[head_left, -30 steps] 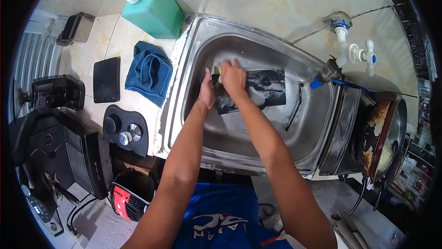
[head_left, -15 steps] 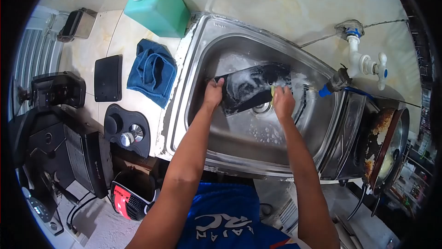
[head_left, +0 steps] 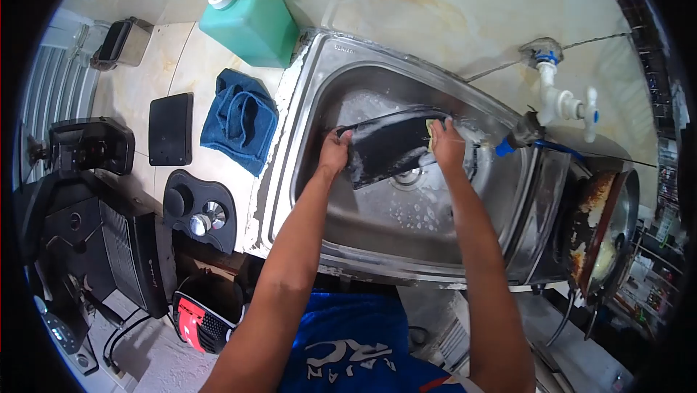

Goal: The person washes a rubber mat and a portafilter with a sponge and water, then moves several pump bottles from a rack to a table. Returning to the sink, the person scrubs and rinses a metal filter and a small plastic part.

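A black rectangular panel (head_left: 388,147), wet and streaked with foam, is held tilted over the steel sink (head_left: 465,248). My left hand (head_left: 333,153) grips its left edge. My right hand (head_left: 448,144) presses a yellow-green sponge (head_left: 433,129) against the panel's upper right end. Soap suds lie on the sink floor around the drain (head_left: 411,177).
A green soap dispenser (head_left: 250,21) stands at the sink's back left corner. A blue cloth (head_left: 239,120), a black flat plate (head_left: 170,128) and a black part with knobs (head_left: 198,208) lie on the counter to the left. A white tap (head_left: 560,99) projects at right; a dirty pan (head_left: 605,222) lies beside the sink.
My right hand with the sponge has travelled from the panel's left end to its right end. The panel has been lifted and tilted up off the sink floor.
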Demonstrator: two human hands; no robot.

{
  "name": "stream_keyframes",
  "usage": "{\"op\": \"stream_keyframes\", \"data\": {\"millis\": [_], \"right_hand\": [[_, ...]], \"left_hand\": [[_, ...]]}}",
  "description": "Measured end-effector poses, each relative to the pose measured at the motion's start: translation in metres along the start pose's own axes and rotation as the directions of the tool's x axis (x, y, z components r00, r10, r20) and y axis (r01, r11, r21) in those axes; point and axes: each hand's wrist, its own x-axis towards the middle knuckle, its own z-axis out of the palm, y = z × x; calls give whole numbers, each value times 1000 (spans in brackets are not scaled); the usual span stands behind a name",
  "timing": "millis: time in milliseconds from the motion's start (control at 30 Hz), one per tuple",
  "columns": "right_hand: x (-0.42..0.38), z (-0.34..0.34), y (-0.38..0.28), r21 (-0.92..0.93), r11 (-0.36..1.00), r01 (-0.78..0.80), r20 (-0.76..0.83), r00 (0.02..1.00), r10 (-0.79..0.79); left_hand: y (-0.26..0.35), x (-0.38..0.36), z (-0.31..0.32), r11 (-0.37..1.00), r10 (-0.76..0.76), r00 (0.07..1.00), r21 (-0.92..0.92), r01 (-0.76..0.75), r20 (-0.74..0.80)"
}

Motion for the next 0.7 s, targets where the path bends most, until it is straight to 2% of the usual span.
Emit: {"op": "stream_keyframes", "data": {"millis": [33,100,133,167,200,233,267,333,367,400,433,467,500,533,600,633,667,700], "right_hand": [[-14,-8,4,-89,995,-33,-26,999,31],[-45,-26,3,-41,984,-175,91,980,178],[-66,-23,16,-30,981,-192,125,973,194],[-92,-65,16,-170,983,-72,261,958,115],[-112,-80,20,-202,962,-184,382,890,251],[-125,-93,24,-247,925,-287,492,786,376],[-136,-113,25,-253,925,-283,480,793,374],[-133,-149,24,125,923,-363,395,872,289],[-110,-167,23,324,869,-373,202,925,322],[-83,-191,14,518,790,-329,20,927,374],[-47,-241,-11,713,645,-274,-44,901,432],[-9,-290,-38,863,469,-189,-86,859,505],[23,-317,-54,907,409,-95,-133,860,493],[43,-334,-64,937,350,0,-183,854,488],[70,-339,-74,768,581,-270,-49,879,474],[83,-329,-78,730,645,-228,-153,865,479],[87,-327,-78,678,695,-240,-179,863,472],[87,-328,-77,623,739,-256,-199,862,466]], "left_hand": [[-21,7,1,999,53,999,-13,-53,3],[-34,16,-1,990,139,990,-34,-139,8],[-36,7,-2,996,94,995,6,-94,-16],[-12,2,-3,996,81,996,38,-79,-37],[-3,-5,-6,995,100,994,27,-99,-34],[5,-14,-8,981,-72,993,-173,87,90],[11,-27,-7,897,-215,946,-334,290,243],[21,-51,-1,993,-65,954,-76,91,293],[-2,-46,18,985,13,950,-166,41,311],[22,-68,29,983,97,955,-177,-48,280],[33,-77,43,966,146,909,-253,-47,390],[43,-87,59,978,106,896,-208,-16,431],[60,-89,74,987,84,877,-163,-7,472],[78,-96,87,958,60,830,-265,108,554],[111,-110,106,955,151,832,-296,17,534],[126,-110,110,986,101,859,-166,-19,503],[134,-112,114,998,55,888,-36,-43,456],[115,-95,128,994,69,864,-107,-18,499]]}}
